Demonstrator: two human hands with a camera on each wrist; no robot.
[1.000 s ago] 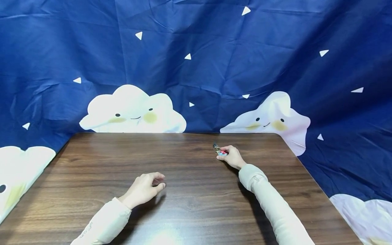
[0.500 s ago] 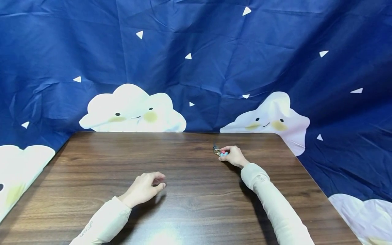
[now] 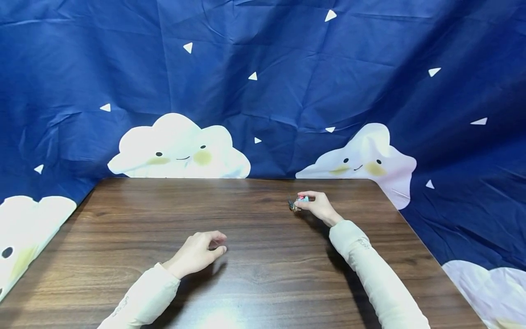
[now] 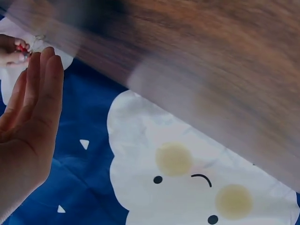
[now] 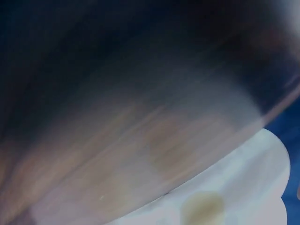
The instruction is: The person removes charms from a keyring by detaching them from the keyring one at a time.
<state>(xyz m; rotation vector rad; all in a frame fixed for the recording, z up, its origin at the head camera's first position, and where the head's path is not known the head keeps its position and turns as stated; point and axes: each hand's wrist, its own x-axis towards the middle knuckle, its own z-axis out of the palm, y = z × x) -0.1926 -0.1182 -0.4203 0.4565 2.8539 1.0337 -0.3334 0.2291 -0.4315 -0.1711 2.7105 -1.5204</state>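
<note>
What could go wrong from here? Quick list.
1. The right grip pinches only the red-and-blue part of the small trinket; the loose end sticks out past the fingers and might swing or catch on the tabletop.
2. The left grip is well apart and holds nothing, so it probably couldn't catch a drop.
3. The trinket can't be made out in the blurred right wrist view, so a slip might go unseen there.
</note>
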